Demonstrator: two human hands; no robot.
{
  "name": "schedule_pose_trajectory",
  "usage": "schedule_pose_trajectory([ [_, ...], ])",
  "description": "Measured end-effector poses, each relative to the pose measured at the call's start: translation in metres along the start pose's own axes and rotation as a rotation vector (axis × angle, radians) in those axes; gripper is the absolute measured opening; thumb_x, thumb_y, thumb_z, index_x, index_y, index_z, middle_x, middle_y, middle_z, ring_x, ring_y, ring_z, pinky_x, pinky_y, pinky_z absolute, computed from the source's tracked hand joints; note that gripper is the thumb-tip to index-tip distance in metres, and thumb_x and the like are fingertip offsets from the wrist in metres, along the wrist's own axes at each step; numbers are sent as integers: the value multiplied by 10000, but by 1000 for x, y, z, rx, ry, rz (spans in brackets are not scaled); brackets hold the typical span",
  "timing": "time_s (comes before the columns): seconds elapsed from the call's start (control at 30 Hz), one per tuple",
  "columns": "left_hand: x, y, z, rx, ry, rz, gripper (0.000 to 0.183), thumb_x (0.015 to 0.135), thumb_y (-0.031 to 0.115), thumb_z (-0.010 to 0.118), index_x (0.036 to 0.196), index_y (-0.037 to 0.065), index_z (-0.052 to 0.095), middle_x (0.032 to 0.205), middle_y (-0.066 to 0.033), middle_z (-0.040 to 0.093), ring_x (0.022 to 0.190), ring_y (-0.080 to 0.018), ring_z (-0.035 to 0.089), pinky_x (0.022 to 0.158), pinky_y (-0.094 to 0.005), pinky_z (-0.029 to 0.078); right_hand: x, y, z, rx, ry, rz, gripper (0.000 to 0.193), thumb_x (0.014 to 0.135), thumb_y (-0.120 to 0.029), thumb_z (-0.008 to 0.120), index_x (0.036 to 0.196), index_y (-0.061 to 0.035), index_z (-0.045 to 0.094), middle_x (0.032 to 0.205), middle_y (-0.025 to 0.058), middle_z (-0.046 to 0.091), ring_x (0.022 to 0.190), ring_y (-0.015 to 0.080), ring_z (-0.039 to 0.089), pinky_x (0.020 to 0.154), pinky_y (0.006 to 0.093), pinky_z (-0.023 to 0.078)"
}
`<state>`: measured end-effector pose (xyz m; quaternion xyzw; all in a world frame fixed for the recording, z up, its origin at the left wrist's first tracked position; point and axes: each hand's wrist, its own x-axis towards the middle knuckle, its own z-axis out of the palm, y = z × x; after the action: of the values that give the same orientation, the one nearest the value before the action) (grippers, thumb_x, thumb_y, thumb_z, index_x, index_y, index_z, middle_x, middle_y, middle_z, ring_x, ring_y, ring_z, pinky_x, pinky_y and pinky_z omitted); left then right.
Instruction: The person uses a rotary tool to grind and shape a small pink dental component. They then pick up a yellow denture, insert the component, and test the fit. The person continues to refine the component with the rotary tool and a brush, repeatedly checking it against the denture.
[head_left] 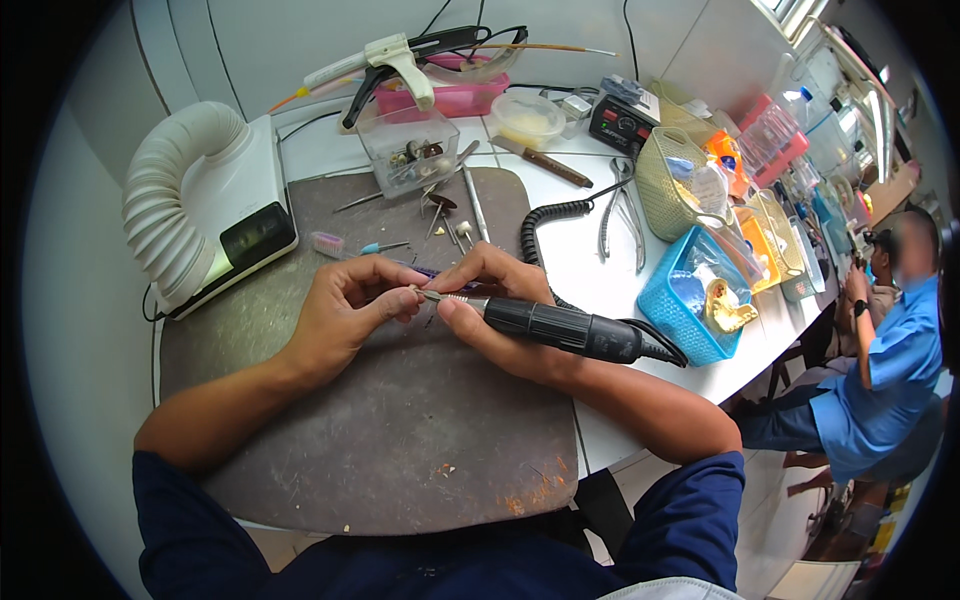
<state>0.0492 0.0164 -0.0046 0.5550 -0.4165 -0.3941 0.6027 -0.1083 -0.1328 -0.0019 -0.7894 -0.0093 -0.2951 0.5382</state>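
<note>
My right hand [500,310] is wrapped round a black rotary handpiece [565,328], its metal nose pointing left and a coiled cord leaving its rear end. My left hand [355,305] is closed in a pinch on a tiny pale piece [417,291], right at the handpiece's tip. Fingers cover most of that piece, so I cannot tell its kind. Both hands meet above a worn dark board [400,430]. Just beyond the fingers lie a blue-ended bur [384,247], a pink-capped clear tube [328,243] and several mounted discs and polishing bits [440,204].
A white suction unit with a ribbed hose [165,200] stands left. Behind are a clear bin of bits [410,155], a glue gun [398,68] and a knife [545,162]. Pliers [625,225], a blue basket [690,300] and a black control box [625,115] stand right, near a seated person [870,370].
</note>
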Motion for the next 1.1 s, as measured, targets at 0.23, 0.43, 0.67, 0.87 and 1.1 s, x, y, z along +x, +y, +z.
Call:
schedule_pose_trajectory([
  [0.23, 0, -3, -4, -3, 7, -7, 190, 896, 88, 697, 1067, 6, 682, 951, -55, 695, 830, -88, 618, 779, -241, 498, 1, -5, -2, 9, -72, 147, 179, 892, -131, 669, 975, 15, 609, 946, 121, 667, 913, 153, 652, 824, 302, 515],
  [0.43, 0, 2, -1, -23, 9, -7, 163, 885, 59, 699, 1038, 5, 680, 976, -59, 691, 873, -98, 627, 800, -248, 504, 0, -4, -6, 81, -115, 207, 177, 912, -122, 650, 1001, 25, 605, 1030, 135, 664, 1013, 171, 647, 907, 316, 520],
  [0.67, 0, -2, -3, -38, -15, -31, 149, 885, 22, 684, 1031, -3, 666, 1009, -67, 670, 918, -109, 632, 829, -254, 511, 2, -9, -8, 71, -129, 255, 192, 911, -133, 656, 1005, 25, 599, 975, 127, 683, 937, 159, 670, 838, 292, 543],
  [0.87, 0, 0, -3, -50, -45, 0, 150, 881, 3, 682, 1030, -3, 665, 1012, -68, 662, 925, -113, 633, 843, -257, 510, 1, -2, -11, 88, -150, 223, 203, 911, -144, 659, 997, 28, 596, 974, 132, 677, 956, 165, 671, 856, 293, 543],
  [1.1, 0, 0, -4, -53, -47, 3, 151, 879, 8, 690, 1028, -3, 667, 1008, -67, 664, 934, -111, 632, 842, -254, 512, 2, -4, -10, 107, -160, 261, 204, 911, -150, 659, 987, 28, 595, 971, 126, 673, 968, 165, 666, 863, 301, 542],
])
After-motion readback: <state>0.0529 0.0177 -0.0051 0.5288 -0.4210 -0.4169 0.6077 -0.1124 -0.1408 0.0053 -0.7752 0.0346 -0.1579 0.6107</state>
